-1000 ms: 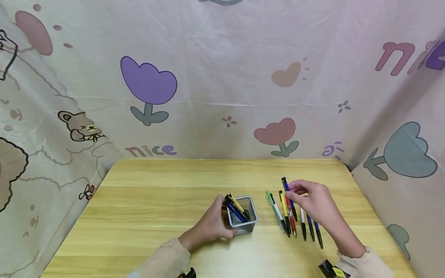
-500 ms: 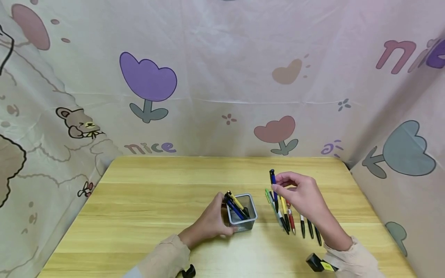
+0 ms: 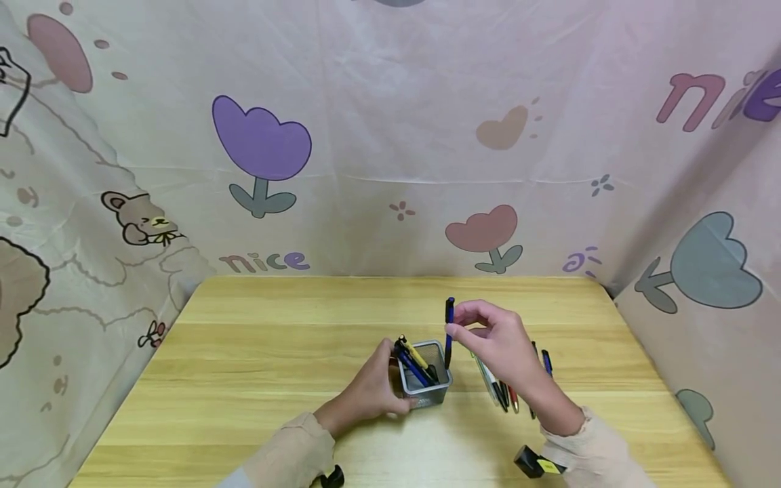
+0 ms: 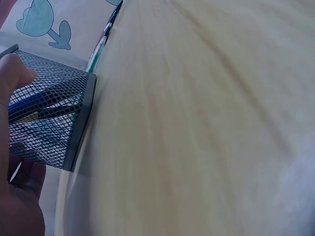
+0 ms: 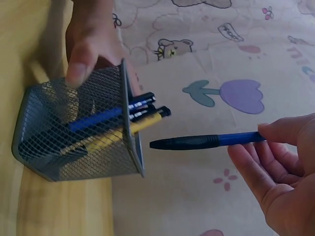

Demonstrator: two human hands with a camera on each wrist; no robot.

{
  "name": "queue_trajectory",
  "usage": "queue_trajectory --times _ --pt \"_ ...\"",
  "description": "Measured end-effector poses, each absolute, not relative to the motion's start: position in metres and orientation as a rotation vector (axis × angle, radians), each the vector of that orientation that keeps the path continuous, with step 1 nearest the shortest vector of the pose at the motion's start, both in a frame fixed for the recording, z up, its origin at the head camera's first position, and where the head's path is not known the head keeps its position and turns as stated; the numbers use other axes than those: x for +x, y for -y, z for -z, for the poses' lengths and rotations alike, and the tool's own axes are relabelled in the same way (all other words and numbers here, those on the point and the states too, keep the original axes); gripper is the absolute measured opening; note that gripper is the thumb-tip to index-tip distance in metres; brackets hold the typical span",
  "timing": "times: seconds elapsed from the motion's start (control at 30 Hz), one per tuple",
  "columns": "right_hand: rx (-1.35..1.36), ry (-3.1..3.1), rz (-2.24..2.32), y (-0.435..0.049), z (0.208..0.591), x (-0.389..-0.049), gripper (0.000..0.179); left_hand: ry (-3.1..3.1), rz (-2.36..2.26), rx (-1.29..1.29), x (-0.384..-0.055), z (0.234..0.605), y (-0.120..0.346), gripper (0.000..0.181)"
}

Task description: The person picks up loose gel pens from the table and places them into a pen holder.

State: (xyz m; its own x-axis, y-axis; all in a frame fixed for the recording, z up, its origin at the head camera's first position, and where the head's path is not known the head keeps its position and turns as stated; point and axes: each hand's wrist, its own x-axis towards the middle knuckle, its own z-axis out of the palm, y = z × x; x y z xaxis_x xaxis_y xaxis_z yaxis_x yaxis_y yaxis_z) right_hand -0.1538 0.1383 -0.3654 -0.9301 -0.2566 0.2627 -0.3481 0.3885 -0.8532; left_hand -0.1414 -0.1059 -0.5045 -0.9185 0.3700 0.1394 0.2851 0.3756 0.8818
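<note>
A silver wire-mesh pen holder [image 3: 430, 396] stands on the table with blue pens [image 3: 415, 366] and a yellow pen [image 5: 145, 125] leaning inside it. My left hand [image 3: 372, 390] grips the holder from its left side, thumb at the near wall. Between thumb and fingertips my right hand [image 3: 497, 342] pinches a blue pen with a black grip [image 5: 206, 141], its dark tip pointing down. In the head view that tip overlaps the holder's right rim; the right wrist view shows it just short of the opening.
To the right of the holder several pens [image 3: 497, 390] lie on the wooden table [image 3: 274, 339], partly hidden under my right hand and forearm. A printed cloth [image 3: 366, 149] hangs behind and at both sides. A black device [image 3: 531, 462] sits at my right sleeve.
My right hand has carried the blue pen leftward from above the loose pens to the holder's right rim, turning it more upright. The left hand and holder have stayed in place.
</note>
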Motion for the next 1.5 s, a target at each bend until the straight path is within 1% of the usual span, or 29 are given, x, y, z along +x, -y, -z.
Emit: queue_trajectory --times 0.77,1.13,1.5 --pt "0.853 2.649 -1.425 -0.115 0.407 -0.161 0.014 -2.510 -1.640 0.648 -0.143 0.505 0.105 0.076" --pt "0.963 2.692 -1.235 -0.108 0.413 -0.162 0.017 -2.511 -1.640 0.673 -0.143 0.504 0.105 0.076" --pt "1.001 2.726 -1.109 -0.104 0.414 -0.162 0.018 -2.489 -1.653 0.682 -0.144 0.505 0.105 0.075"
